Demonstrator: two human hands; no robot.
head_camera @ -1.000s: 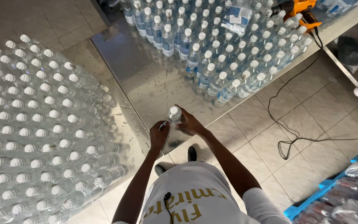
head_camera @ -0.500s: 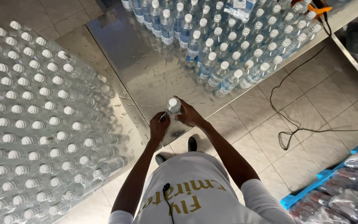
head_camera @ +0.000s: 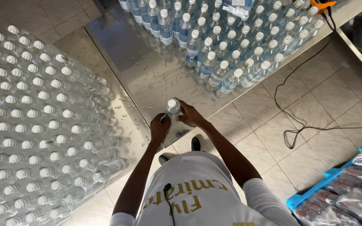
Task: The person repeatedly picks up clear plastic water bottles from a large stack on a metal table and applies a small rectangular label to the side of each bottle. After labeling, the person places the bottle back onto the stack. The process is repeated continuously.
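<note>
A clear bottle (head_camera: 173, 107) with a white cap is held upright above the wet steel table (head_camera: 147, 71), near its front edge. It is gripped by both hands: the left hand (head_camera: 159, 127) is closed on its lower left side, and the right hand (head_camera: 190, 115) is wrapped around its right side. Unlabelled bottles (head_camera: 34, 125) are massed on the left; labelled bottles (head_camera: 223, 46) stand at the table's far end. A black cable (head_camera: 292, 83) is trailed over the tiled floor
</note>
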